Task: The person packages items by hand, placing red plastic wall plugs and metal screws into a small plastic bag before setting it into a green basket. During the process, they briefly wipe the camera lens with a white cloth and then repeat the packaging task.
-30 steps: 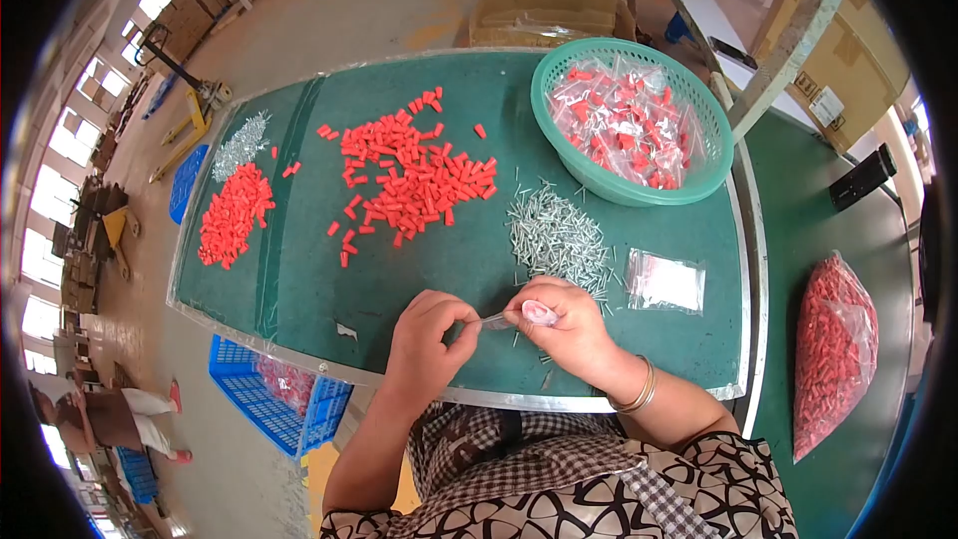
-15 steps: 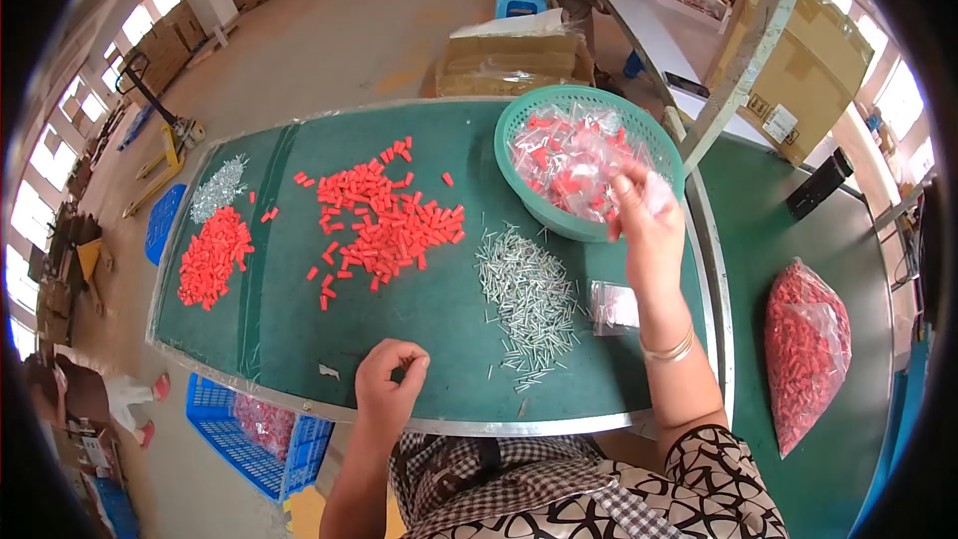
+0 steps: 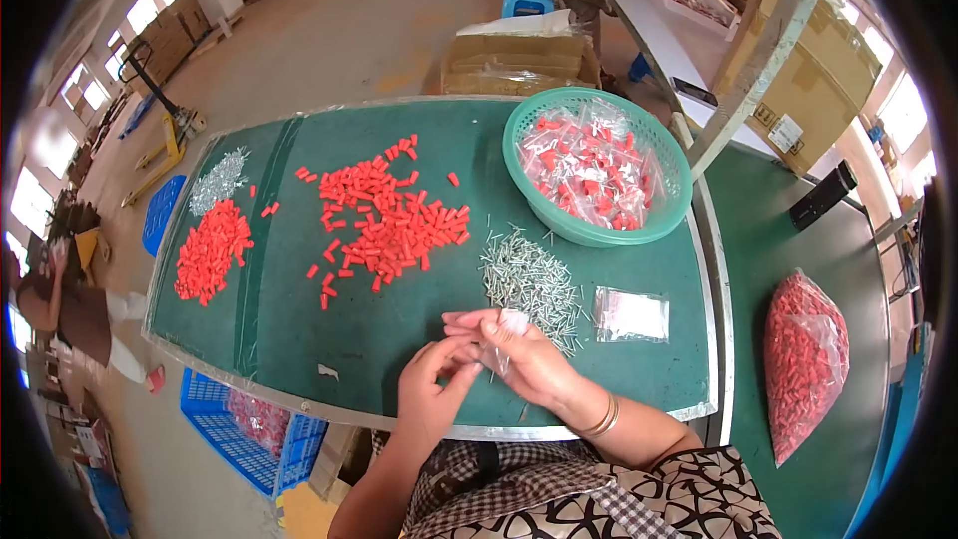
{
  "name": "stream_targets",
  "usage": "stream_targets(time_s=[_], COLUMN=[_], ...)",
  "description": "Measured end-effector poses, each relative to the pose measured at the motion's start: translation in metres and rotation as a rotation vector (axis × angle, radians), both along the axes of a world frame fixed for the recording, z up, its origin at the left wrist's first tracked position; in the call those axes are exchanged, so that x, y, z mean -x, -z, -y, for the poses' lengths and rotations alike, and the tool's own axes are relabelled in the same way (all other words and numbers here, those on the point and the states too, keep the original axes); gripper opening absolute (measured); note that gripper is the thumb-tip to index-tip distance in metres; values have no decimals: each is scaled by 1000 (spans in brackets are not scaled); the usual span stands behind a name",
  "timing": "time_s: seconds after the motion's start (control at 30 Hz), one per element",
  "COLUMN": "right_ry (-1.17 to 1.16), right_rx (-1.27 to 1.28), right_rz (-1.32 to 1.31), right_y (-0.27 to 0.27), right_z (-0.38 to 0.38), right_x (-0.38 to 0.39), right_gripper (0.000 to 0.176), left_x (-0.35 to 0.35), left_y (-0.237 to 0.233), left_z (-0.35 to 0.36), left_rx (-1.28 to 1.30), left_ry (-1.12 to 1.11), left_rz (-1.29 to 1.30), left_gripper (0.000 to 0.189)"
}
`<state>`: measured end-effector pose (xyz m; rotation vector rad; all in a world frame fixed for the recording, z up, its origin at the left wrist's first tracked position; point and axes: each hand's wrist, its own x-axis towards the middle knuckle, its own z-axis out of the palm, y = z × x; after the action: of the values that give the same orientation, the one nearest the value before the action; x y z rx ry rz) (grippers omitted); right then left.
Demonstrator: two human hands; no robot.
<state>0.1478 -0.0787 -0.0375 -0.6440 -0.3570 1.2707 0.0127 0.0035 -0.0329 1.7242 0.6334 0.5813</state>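
Note:
My right hand (image 3: 534,364) is closed on a small clear plastic bag (image 3: 496,357) above the front of the green table (image 3: 379,364). My left hand (image 3: 436,386) meets it there, its fingers pinched at the bag's left side; what lies between those fingertips is too small to make out. Just beyond my hands is a pile of silver screws (image 3: 529,274). A stack of flat clear bags (image 3: 632,315) lies to the right of the screws. Red plastic plugs (image 3: 384,220) are spread over the table's middle. The green basket (image 3: 529,195) at the back right holds filled bags.
At the left lie a second heap of red plugs (image 3: 213,250) and small silver pieces (image 3: 218,183). A big bag of red pieces (image 3: 803,359) rests on the right-hand table. A blue crate (image 3: 235,439) stands below the front left edge. People are at the far table and far left.
My right hand has come from over the basket to the front of the table with a small bag. My left hand has moved right to meet it. The person at far left has come further into view.

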Motion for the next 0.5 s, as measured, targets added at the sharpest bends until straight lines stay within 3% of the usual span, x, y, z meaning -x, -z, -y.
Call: stream_targets(time_s=[0.2, 0.3, 0.5], right_ry=[-9, -8, -51], right_rx=[-26, -19, -32], right_rz=[11, -113, -169], right_y=[14, 9, 15], right_z=[1, 1, 4], right_x=[10, 5, 4], right_gripper=[29, 28, 26], left_x=[-5, -5, -7], left_y=[11, 14, 5], left_z=[3, 4, 7], left_rx=[-25, 241, 357], left_ry=[8, -27, -61], left_rz=[-37, 3, 51], left_gripper=[14, 9, 4])
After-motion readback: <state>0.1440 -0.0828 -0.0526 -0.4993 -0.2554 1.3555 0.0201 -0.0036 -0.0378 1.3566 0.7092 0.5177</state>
